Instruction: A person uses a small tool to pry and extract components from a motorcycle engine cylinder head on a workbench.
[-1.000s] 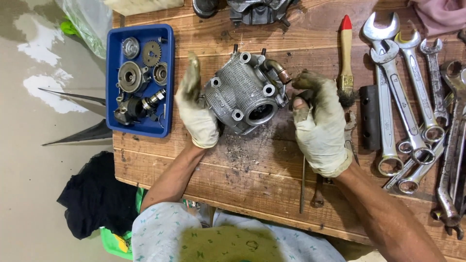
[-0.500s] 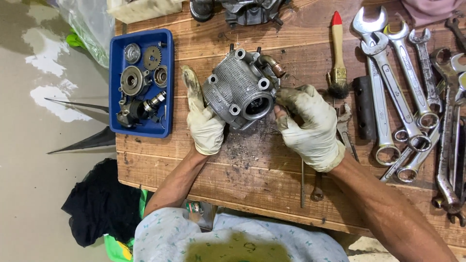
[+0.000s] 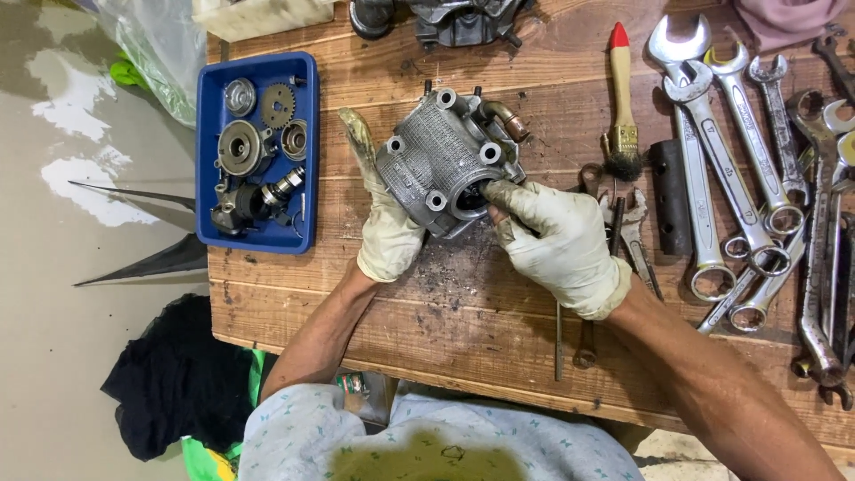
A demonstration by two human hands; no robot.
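Observation:
A grey finned metal engine cylinder with a round bore and a brass elbow fitting stands tilted on the wooden workbench. My left hand, in a dirty white glove, steadies its left side with the fingers pressed flat against it. My right hand, also gloved, rests at the cylinder's lower right, with a finger pushed into the round bore. Dark grit lies on the wood below the cylinder.
A blue tray at the left holds gears and small engine parts. A paintbrush with a red tip and a row of several wrenches lie at the right. Another engine part sits at the far edge. Dark cloth lies on the floor.
My right hand has moved left from beside the cylinder onto it, and a finger has gone into the bore. The cylinder has tipped slightly; my left hand stays on its side.

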